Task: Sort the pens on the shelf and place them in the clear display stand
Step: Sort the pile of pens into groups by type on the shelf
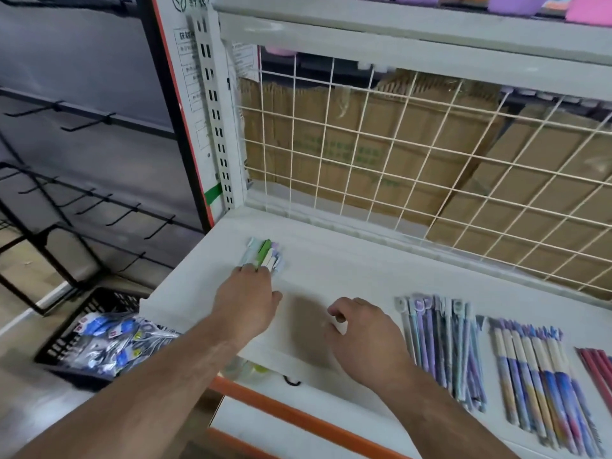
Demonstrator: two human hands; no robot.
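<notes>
A small bunch of short pens [265,256], green, white and pale blue, lies at the left of the white shelf [347,270]. My left hand [246,299] reaches over their near ends. Its fingertips touch the bunch and its thumb sticks out to the right. My right hand [364,339] hovers low over the shelf's front middle, fingers loosely curled, with nothing visible in it. To its right lie a row of teal and purple pens [443,346], a row of blue and cream pens [536,379], and red pens [596,366] at the frame edge. No clear stand can be made out.
A white wire grid [397,154] backs the shelf, with cardboard boxes [347,144] behind it. A black crate [76,346] of packaged goods sits on the floor at lower left. Black hook racks [99,200] stand to the left. An orange rail [298,415] runs below the shelf front.
</notes>
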